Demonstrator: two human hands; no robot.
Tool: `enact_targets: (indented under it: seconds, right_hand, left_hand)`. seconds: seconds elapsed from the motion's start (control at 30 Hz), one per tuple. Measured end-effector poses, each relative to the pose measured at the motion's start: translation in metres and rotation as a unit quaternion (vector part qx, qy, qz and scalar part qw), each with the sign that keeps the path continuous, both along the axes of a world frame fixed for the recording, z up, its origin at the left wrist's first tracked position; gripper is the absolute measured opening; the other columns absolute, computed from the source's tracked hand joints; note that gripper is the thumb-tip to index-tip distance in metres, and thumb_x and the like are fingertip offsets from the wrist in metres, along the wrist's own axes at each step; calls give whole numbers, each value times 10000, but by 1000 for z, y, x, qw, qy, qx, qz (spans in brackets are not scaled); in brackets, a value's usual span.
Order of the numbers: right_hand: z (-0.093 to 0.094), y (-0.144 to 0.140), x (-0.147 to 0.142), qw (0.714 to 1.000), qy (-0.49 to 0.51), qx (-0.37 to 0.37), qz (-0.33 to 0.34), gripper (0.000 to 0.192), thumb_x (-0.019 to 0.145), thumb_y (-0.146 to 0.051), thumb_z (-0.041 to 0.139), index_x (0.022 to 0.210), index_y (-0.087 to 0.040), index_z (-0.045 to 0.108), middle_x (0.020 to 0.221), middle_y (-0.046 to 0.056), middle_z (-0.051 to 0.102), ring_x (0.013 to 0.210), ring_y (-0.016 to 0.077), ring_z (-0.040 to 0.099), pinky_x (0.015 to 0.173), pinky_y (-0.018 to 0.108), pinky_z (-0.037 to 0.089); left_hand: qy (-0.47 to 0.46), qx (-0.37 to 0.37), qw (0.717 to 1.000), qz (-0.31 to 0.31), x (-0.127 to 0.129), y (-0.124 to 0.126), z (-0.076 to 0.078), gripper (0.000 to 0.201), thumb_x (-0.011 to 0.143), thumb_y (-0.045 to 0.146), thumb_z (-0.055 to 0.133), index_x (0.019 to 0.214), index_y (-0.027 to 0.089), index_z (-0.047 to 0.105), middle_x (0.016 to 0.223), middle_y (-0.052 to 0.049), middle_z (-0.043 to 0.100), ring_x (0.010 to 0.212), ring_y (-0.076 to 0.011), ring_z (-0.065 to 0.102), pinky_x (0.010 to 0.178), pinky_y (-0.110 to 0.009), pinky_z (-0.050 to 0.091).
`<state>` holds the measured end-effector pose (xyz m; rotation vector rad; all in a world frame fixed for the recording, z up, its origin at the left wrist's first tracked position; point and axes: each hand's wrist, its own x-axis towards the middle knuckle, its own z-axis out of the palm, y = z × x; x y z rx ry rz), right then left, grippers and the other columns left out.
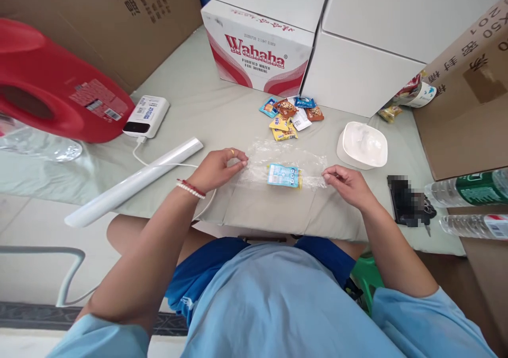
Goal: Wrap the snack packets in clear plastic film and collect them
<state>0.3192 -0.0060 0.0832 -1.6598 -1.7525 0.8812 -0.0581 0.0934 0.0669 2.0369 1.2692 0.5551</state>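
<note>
A clear plastic bag [286, 159] lies flat on the grey-green cloth of the table [206, 109], with a small blue snack packet [282, 175] inside it. My left hand [217, 168] pinches the bag's left edge. My right hand [346, 184] pinches its right edge. Just beyond the bag lies a small heap of snack packets [291, 117] in blue, brown and yellow.
A white bowl [363, 146] stands right of the bag. A white roll [135, 180], a power bank [146, 115] with its cable and a red jug [59, 88] lie to the left. A Wahaha box [257, 51], white boxes and cardboard line the back. Two water bottles [472, 188] lie at the right.
</note>
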Motion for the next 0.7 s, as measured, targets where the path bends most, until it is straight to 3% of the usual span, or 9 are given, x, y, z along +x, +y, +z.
enact_targets:
  seconds: [0.23, 0.33, 0.43, 0.53, 0.6, 0.7]
  right_hand:
    - [-24, 32, 5, 998, 8, -27, -65, 320, 886, -497, 610, 896, -190, 700, 701, -11, 633, 643, 143, 555, 634, 264, 429]
    - [-33, 35, 9, 993, -53, -50, -88, 293, 906, -447, 561, 906, -193, 708, 698, -2, 647, 626, 157, 564, 628, 276, 425]
    - [-32, 37, 13, 977, -190, -41, -87, 280, 925, -367, 527, 997, -193, 735, 833, 53, 708, 734, 207, 624, 681, 312, 453]
    - [-23, 46, 10, 950, -300, 30, -80, 320, 965, -342, 504, 1128, -188, 732, 1039, 120, 721, 951, 281, 643, 797, 375, 485]
    - [-17, 61, 1, 944, -319, 61, -47, 329, 1000, -337, 476, 1142, -182, 728, 1072, 132, 714, 1022, 299, 628, 878, 404, 483]
    - [-18, 93, -22, 944, -324, 60, 29, 328, 1016, -309, 475, 1183, -167, 718, 1139, 140, 704, 1091, 305, 604, 967, 413, 461]
  left_hand:
    - [59, 56, 997, 5, 29, 44, -21, 279, 880, 378, 529, 949, 213, 743, 1119, -80, 751, 1168, -284, 647, 1092, -453, 483]
    - [84, 96, 991, 38, 36, 54, -25, 306, 861, 338, 567, 1069, 192, 738, 1297, -117, 672, 1289, -323, 566, 1136, -502, 442]
    - [83, 174, 970, 149, 36, 48, -13, 366, 890, 330, 585, 1199, 164, 691, 1427, -161, 550, 1379, -362, 461, 1153, -552, 396]
    - [55, 249, 940, 227, 45, 18, 8, 307, 970, 307, 515, 1196, 177, 677, 1312, -163, 592, 1320, -357, 477, 1123, -572, 382]
    - [43, 262, 945, 191, 61, -7, 16, 289, 1012, 298, 452, 1155, 208, 687, 1181, -123, 657, 1200, -316, 553, 1046, -538, 427]
    - [74, 224, 970, 50, 95, -37, 10, 336, 1048, 295, 391, 1172, 221, 695, 1218, -100, 703, 1162, -285, 587, 967, -483, 449]
